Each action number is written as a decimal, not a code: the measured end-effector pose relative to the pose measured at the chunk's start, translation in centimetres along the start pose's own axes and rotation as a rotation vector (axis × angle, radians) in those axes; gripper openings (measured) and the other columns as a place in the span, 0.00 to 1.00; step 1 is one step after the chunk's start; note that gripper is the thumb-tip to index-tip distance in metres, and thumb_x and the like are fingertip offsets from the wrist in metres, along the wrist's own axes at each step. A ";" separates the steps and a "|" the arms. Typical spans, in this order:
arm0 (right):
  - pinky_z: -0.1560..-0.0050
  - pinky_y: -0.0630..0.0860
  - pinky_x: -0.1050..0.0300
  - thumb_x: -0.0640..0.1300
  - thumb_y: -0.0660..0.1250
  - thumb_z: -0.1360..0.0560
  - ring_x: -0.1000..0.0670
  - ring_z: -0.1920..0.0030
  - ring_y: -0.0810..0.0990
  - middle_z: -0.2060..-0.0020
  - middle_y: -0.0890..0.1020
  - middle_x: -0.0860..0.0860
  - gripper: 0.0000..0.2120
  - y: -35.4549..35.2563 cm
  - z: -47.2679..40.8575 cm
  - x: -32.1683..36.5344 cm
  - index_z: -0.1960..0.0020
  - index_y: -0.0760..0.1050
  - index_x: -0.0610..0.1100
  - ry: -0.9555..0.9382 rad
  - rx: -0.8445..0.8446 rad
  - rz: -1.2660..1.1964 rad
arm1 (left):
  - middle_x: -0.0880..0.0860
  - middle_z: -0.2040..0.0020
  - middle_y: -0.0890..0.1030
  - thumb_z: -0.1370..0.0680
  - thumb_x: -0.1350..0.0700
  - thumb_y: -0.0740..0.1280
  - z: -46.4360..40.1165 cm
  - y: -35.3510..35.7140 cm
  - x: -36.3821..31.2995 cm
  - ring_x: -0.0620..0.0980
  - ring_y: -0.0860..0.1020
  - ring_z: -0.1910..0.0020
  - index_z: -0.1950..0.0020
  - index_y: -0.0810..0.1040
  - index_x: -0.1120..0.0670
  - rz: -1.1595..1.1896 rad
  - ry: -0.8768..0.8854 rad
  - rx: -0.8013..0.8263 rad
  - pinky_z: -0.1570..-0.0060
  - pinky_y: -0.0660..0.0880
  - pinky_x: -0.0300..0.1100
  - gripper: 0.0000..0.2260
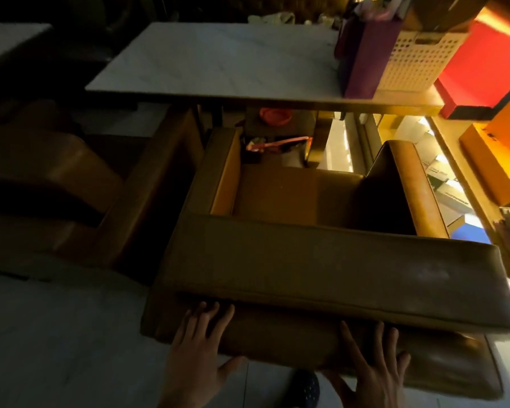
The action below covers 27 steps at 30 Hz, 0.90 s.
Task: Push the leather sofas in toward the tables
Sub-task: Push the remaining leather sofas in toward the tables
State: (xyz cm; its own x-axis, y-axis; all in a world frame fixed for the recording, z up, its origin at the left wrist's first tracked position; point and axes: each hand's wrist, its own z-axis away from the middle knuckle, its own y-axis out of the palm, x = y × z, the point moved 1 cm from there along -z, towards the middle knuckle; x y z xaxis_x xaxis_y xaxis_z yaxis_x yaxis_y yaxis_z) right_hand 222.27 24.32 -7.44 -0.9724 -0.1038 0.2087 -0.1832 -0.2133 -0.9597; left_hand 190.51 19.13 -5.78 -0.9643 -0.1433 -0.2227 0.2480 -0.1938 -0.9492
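Observation:
A brown leather sofa (321,260) stands right in front of me, its backrest toward me and its seat facing a white marble-topped table (212,60). My left hand (198,348) presses flat against the outer back of the sofa with straight fingers. My right hand (371,363) presses the same surface further right, fingers spread. A second brown leather sofa (71,187) sits to the left in the dark, beside the same table.
On the table's right end stand a purple bag (362,54), a white perforated basket (418,60) and a red box (483,66). Orange boxes (495,160) and lit shelves crowd the right side. Red items (274,116) lie under the table. Pale tiled floor (56,334) spreads left.

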 end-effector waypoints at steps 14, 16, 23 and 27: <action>0.42 0.64 0.19 0.79 0.52 0.35 0.25 0.28 0.60 0.27 0.64 0.31 0.44 -0.5 -2.6 3.6 0.24 0.60 0.59 0.033 0.052 0.019 | 0.44 0.25 0.64 0.30 0.23 0.54 -2.6 -0.6 3.2 0.53 0.59 0.24 0.22 0.53 0.38 0.013 0.021 -0.048 0.27 0.58 0.53 0.40; 0.41 0.63 0.19 0.79 0.50 0.33 0.25 0.28 0.59 0.27 0.64 0.30 0.43 -0.8 -4.3 3.8 0.24 0.60 0.59 0.026 0.052 0.020 | 0.45 0.25 0.64 0.29 0.23 0.55 -4.3 -0.9 3.3 0.53 0.59 0.24 0.22 0.53 0.39 0.005 0.025 -0.072 0.27 0.57 0.54 0.40; 0.37 0.63 0.22 0.77 0.48 0.30 0.27 0.26 0.56 0.27 0.62 0.30 0.43 -2.1 -11.5 4.1 0.22 0.63 0.55 -0.022 0.014 0.078 | 0.46 0.25 0.63 0.29 0.25 0.59 -11.4 -2.3 3.6 0.54 0.56 0.23 0.22 0.55 0.40 -0.016 0.010 -0.126 0.25 0.57 0.55 0.40; 0.36 0.62 0.23 0.77 0.47 0.30 0.27 0.26 0.56 0.27 0.61 0.29 0.43 -2.7 -15.1 4.5 0.23 0.64 0.54 -0.038 -0.027 0.094 | 0.47 0.26 0.65 0.30 0.27 0.64 -14.8 -3.4 3.5 0.53 0.55 0.25 0.23 0.58 0.40 -0.024 -0.018 -0.154 0.27 0.62 0.55 0.40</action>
State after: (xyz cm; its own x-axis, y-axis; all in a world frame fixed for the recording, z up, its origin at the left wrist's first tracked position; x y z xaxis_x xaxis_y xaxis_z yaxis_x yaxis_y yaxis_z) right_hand 216.18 39.15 -6.73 -0.9795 -0.1587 0.1241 -0.0958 -0.1746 -0.9800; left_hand 184.90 33.67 -6.62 -0.9675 -0.1580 -0.1972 0.2068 -0.0466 -0.9773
